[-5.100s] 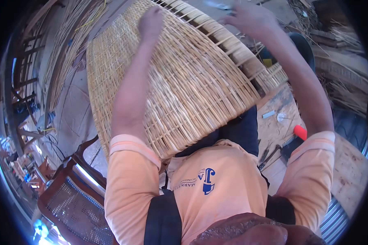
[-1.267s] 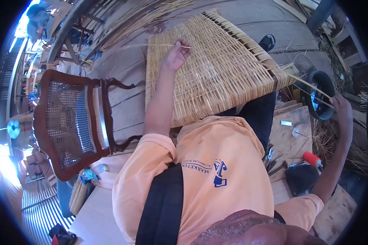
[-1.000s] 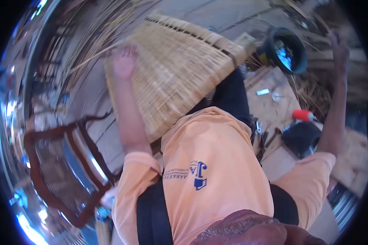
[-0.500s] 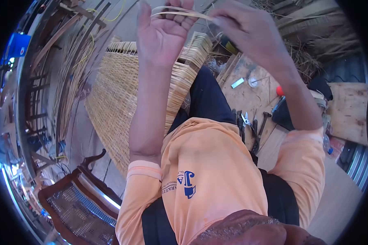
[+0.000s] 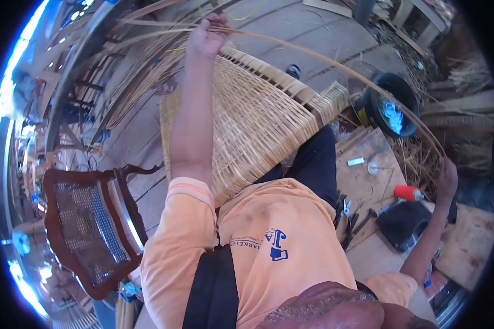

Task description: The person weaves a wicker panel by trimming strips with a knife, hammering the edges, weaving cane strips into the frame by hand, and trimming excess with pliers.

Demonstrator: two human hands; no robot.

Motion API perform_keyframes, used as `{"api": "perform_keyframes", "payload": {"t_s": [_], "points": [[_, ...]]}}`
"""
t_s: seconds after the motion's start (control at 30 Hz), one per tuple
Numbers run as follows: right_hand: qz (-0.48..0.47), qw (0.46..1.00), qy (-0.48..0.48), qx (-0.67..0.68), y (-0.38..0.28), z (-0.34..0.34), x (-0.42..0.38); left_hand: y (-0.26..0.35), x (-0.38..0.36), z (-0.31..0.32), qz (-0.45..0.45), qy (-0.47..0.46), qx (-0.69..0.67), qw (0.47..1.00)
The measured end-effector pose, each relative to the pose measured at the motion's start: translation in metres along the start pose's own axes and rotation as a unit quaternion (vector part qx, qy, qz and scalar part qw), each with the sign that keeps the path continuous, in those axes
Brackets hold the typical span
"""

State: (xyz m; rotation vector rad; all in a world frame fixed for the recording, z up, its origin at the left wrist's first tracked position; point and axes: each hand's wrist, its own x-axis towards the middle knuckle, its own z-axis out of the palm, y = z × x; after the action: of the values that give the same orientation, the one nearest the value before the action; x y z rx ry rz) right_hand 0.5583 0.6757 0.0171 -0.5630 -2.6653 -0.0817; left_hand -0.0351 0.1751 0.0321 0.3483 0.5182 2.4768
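A long, thin rattan strip bows through the air between my two hands. My left hand, raised at the top, has its fingers closed around the strip, with pale ends trailing out to the left. Far off to the right, my right hand grips the other stretch of the strip; its fingertips are partly hidden. Below the strip, a woven rattan panel leans by my legs, nearest my left arm. Its upper edge shows a row of gaps beside a wrapped corner.
A dark bucket with blue-white scraps stands under the strip. On a wooden board at right lie pliers and other tools, near a red bottle. A brown cane chair stands at left, below bundles of loose strips.
My hands have spread wide apart, the right one swinging far out to the right. The strip, a small loop between them before, is now drawn out long. The view has shifted.
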Motion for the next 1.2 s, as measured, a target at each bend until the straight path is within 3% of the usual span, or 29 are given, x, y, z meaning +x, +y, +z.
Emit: {"api": "perform_keyframes", "payload": {"t_s": [0.07, 0.13, 0.2, 0.27, 0.4, 0.43, 0.47, 0.5, 0.53, 0.57, 0.6, 0.63, 0.67, 0.7, 0.73, 0.77, 0.8, 0.87, 0.93, 1.0, 1.07, 1.1, 1.17, 1.2], "points": [[0.007, 1.000, -0.019, -0.020, 0.011, 0.016, -0.010, 0.010, -0.014, -0.010, -0.021, 0.094, 0.153, 0.983], [0.034, 0.996, -0.069, -0.039, 0.013, 0.029, -0.010, 0.020, -0.028, -0.028, -0.042, 0.062, 0.153, 0.985], [0.041, 0.996, -0.073, -0.002, 0.008, 0.038, -0.004, 0.015, -0.045, -0.030, 0.017, 0.152, 0.167, 0.974], [0.055, 0.994, -0.086, 0.032, 0.002, 0.047, 0.004, 0.028, -0.055, -0.060, 0.014, 0.126, 0.158, 0.979], [-0.034, 0.996, 0.075, 0.041, 0.010, 0.049, 0.019, 0.050, -0.078, -0.105, 0.004, 0.034, 0.217, 0.976], [-0.021, 0.996, 0.081, 0.041, -0.037, 0.021, 0.032, 0.058, -0.086, -0.105, -0.005, 0.132, 0.255, 0.958], [-0.067, 0.987, 0.111, 0.094, -0.072, -0.001, 0.048, 0.063, -0.097, -0.117, 0.028, 0.203, 0.247, 0.947], [-0.033, 0.984, 0.080, 0.154, -0.099, -0.021, 0.054, 0.095, -0.095, -0.188, -0.018, 0.226, 0.191, 0.955], [-0.063, 0.979, 0.079, 0.179, -0.107, -0.027, 0.056, 0.106, -0.105, -0.210, 0.003, 0.306, 0.195, 0.932], [-0.123, 0.974, 0.083, 0.171, -0.119, -0.036, 0.063, 0.121, -0.123, -0.227, -0.023, 0.234, 0.531, 0.814], [-0.204, 0.963, 0.085, 0.154, -0.128, -0.044, 0.072, 0.137, -0.141, -0.247, -0.007, 0.185, 0.798, 0.573], [-0.160, 0.962, 0.126, 0.183, -0.147, -0.053, 0.076, 0.147, -0.161, -0.280, -0.006, 0.167, 0.811, 0.560], [-0.175, 0.943, 0.168, 0.228, -0.150, -0.046, 0.080, 0.159, -0.183, -0.318, -0.004, 0.148, 0.824, 0.547], [-0.216, 0.952, 0.106, 0.191, -0.153, -0.055, 0.084, 0.123, -0.179, -0.269, -0.021, 0.285, 0.797, 0.532], [-0.145, 0.972, 0.050, 0.177, -0.171, -0.069, 0.080, 0.081, -0.175, -0.203, -0.030, 0.428, 0.740, 0.518], [-0.180, 0.972, 0.004, 0.150, -0.181, -0.082, 0.084, 0.040, -0.172, -0.136, -0.022, 0.551, 0.664, 0.505], [-0.184, 0.967, -0.033, 0.174, -0.194, -0.086, 0.086, 0.043, -0.173, -0.092, -0.055, 0.542, 0.742, 0.392], [-0.233, 0.952, -0.111, 0.164, -0.224, -0.075, 0.092, 0.020, -0.149, -0.075, 0.017, 0.361, 0.857, 0.367], [-0.282, 0.927, -0.179, 0.169, -0.262, -0.064, 0.102, -0.067, -0.145, 0.064, 0.043, 0.043, 0.720, 0.691], [-0.275, 0.914, -0.200, 0.220, -0.295, -0.057, 0.108, -0.120, -0.161, 0.114, -0.025, -0.181, 0.710, 0.680], [-0.268, 0.866, -0.186, 0.378, -0.316, -0.045, 0.107, -0.161, -0.182, 0.157, -0.041, -0.234, 0.705, 0.668], [-0.259, 0.867, -0.182, 0.386, -0.318, -0.043, 0.107, -0.164, -0.182, 0.152, -0.049, -0.241, 0.707, 0.663], [-0.312, 0.769, -0.155, 0.536, -0.320, -0.037, 0.104, -0.168, -0.188, 0.128, -0.169, -0.151, 0.752, 0.619], [-0.303, 0.769, -0.150, 0.542, -0.317, -0.032, 0.103, -0.168, -0.190, 0.117, -0.178, -0.156, 0.754, 0.612]]}}
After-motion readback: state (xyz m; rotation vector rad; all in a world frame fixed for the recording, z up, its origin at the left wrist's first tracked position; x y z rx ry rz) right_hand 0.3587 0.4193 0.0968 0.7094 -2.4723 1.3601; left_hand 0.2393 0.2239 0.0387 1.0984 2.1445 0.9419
